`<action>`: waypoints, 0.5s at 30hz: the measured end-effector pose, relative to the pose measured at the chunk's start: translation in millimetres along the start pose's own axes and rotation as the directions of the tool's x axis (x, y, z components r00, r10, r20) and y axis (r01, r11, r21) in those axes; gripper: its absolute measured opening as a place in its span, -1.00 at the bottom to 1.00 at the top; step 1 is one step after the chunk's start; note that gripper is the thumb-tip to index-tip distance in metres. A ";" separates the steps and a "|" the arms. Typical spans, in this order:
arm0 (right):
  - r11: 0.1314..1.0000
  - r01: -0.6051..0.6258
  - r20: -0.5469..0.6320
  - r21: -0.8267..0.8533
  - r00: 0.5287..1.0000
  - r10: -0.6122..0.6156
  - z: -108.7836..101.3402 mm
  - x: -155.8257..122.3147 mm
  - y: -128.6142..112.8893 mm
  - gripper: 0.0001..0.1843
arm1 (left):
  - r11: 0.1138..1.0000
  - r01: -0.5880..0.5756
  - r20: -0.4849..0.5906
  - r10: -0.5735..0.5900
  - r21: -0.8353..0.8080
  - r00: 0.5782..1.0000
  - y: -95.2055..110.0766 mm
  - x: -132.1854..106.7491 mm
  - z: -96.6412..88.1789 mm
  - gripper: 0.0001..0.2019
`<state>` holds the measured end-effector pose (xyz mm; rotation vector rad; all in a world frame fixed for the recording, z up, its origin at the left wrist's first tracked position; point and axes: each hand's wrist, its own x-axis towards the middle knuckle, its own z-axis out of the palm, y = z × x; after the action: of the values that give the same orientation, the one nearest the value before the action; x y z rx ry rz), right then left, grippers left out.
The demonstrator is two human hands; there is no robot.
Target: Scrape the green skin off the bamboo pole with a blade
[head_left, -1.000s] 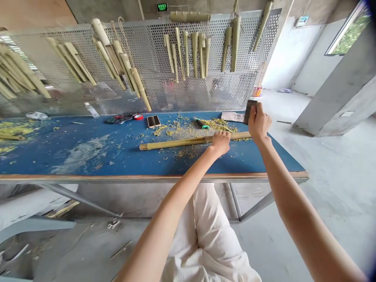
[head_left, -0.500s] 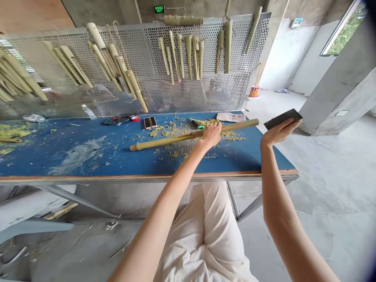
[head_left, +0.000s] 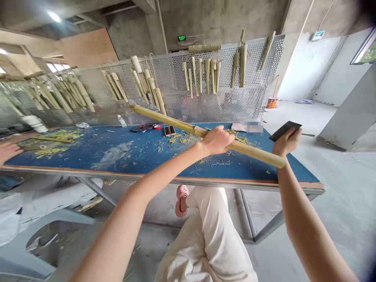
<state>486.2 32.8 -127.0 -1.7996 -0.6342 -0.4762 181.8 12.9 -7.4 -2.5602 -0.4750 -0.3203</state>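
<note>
1. Left hand [head_left: 217,141]: closed, gripping the bamboo pole [head_left: 249,150] around its middle, fingers wrapped over the top.
2. Right hand [head_left: 284,141]: raised, with a dark flat plate [head_left: 284,130] pinched between thumb and fingers. We can't tell what the plate is made of.
3. Pole: off the blue workbench [head_left: 249,168], tilted across it. Far end points up and away over the bench's back edge, near end hangs just below the right hand.
4. Around it: yellow-green shavings [head_left: 183,138] lie scattered on the bench, a phone [head_left: 169,131] and a roll of red tape [head_left: 157,126] sit toward its back edge, and another person's hand [head_left: 7,150] shows off its left end.
5. Step in hand, we judge: pole held up and plate held ready, the two not touching.
6. Next move: we think working the pole with the plate calls for bringing them together, with the pole kept steady.
</note>
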 end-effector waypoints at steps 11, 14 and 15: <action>0.997 0.081 0.278 0.019 0.957 -0.083 -12.7 -21.6 -20.2 -0.61 | 0.940 -0.335 0.083 0.330 0.060 0.940 -35.4 -26.5 7.5 -0.85; 0.994 0.108 0.287 0.025 0.952 -0.111 -9.3 -20.8 -15.3 -0.56 | 0.915 -0.399 0.224 0.378 0.058 0.898 -37.2 -45.6 -4.3 -0.77; 0.993 0.117 0.293 0.028 0.949 -0.120 -8.1 -21.0 -14.2 -0.55 | 0.915 -0.399 0.269 0.371 0.056 0.889 -39.3 -55.3 -8.1 -0.73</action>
<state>460.9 24.7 -126.8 -1.8452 -0.9536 -0.2841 115.0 25.5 -0.6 -2.5228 -0.0575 0.1752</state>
